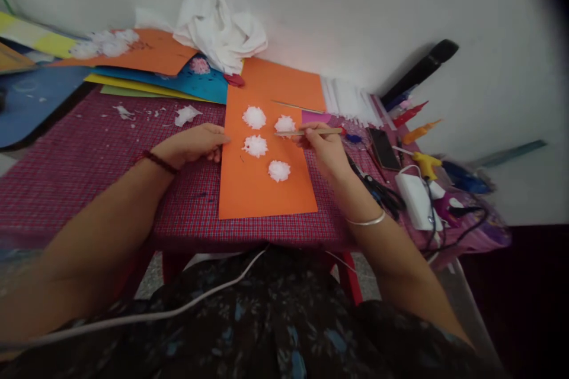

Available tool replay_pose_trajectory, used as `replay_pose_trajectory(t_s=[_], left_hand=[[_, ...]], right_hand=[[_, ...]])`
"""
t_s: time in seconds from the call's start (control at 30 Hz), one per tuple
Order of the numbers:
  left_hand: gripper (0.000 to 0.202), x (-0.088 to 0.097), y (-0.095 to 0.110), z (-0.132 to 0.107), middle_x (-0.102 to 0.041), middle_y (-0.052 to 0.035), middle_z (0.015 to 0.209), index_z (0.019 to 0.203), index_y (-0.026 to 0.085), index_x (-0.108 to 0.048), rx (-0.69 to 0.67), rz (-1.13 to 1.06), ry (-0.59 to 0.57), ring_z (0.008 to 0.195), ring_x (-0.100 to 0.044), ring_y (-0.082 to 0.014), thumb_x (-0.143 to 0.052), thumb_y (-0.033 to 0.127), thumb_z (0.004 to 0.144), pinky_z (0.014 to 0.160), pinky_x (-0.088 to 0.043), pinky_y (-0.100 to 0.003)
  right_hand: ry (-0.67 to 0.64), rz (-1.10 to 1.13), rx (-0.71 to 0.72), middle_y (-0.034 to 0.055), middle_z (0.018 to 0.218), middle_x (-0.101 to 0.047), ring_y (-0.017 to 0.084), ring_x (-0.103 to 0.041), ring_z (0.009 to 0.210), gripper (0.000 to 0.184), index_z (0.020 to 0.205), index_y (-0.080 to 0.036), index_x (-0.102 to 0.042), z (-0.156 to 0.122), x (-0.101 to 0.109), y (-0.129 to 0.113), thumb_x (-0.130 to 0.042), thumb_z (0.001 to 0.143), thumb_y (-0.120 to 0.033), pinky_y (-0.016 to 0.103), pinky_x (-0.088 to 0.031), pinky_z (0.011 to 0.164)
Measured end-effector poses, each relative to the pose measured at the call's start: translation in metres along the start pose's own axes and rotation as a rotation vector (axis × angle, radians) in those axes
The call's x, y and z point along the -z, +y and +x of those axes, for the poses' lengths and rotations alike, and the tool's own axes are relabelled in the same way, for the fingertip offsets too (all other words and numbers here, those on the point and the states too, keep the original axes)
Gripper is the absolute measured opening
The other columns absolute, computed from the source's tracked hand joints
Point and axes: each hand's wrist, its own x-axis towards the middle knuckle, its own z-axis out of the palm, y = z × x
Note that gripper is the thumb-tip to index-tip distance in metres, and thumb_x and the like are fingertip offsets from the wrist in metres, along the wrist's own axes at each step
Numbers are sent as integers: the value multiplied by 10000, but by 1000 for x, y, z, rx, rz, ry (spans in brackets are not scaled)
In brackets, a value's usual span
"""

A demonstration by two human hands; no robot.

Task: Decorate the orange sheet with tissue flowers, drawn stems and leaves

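Note:
An orange paper sheet (267,201) lies upright in front of me, with several white ruffled paper flowers (279,170) on it. At its left edge, my left hand (200,141) is closed, thumb and fingertips gripping the margin. My right hand (322,145) pinches a slim wooden pencil-like stick (326,131) with a red end. The stick lies nearly level, its thin tip pointing left beside the lower edge of the upper right flower (285,124). Whether the tip touches the flower I cannot tell. Another thin stick (297,106) rests across the sheet's upper part.
A crumpled white cloth (217,29) sits against the wall, beside stacked coloured papers (160,50). White scraps (186,115) dot the checked tablecloth (111,148). On the right are scissors (377,189), a phone (384,149), a yellow glue gun (427,164) and a white power strip (418,201) with cables.

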Motion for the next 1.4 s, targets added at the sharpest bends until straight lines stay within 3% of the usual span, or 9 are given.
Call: replay_pose_trajectory(t_s=[0.1, 0.2, 0.33, 0.6, 1.0, 1.4], left_hand=[[225, -1, 2, -3, -602, -68, 600, 709, 183, -531, -32, 131, 36, 531, -574, -170, -423, 231, 900, 558, -458, -288], [207, -6, 4, -6, -669, -130, 763, 732, 167, -589, -84, 308, 144, 724, -647, -241, -475, 257, 879, 673, -475, -340], [242, -12, 5, -10, -699, -159, 897, 763, 170, -629, -94, 466, 227, 908, -657, -305, -487, 332, 873, 744, -465, -364], [276, -14, 5, -7, -704, -151, 868, 812, 183, -675, 0, 522, 303, 883, -647, -309, -532, 418, 840, 703, -456, -350], [282, -18, 6, -5, -709, -176, 925, 769, 172, -625, -1, 545, 328, 911, -654, -335, -487, 399, 864, 744, -445, -409], [315, -17, 6, -4, -715, -145, 909, 844, 185, -680, 21, 580, 322, 904, -630, -300, -489, 435, 862, 722, -431, -351]], right_hand=[[66, 16, -115, 7, 701, -715, 80, -541, 501, 167, 877, -205, -638, 4, -9, 1, -701, 820, -349, 213, -330, 438], [110, 50, -238, 16, 737, -738, 61, -492, 432, 195, 905, -190, -638, 6, -16, 4, -677, 838, -369, 203, -233, 370], [87, 83, -295, 29, 777, -766, 59, -514, 407, 249, 938, -181, -641, 8, -23, 12, -630, 872, -422, 188, -229, 344], [-2, -12, -184, 30, 858, -777, 57, -558, 424, 327, 983, -201, -660, 12, -28, 25, -666, 855, -502, 186, -251, 332], [-8, -32, -165, 6, 796, -750, 55, -555, 430, 268, 933, -204, -675, 17, -28, 29, -654, 897, -469, 190, -270, 338], [-107, -35, -192, 32, 678, -724, 73, -574, 436, 232, 757, -169, -668, 11, -10, 14, -658, 891, -358, 185, -268, 350]])
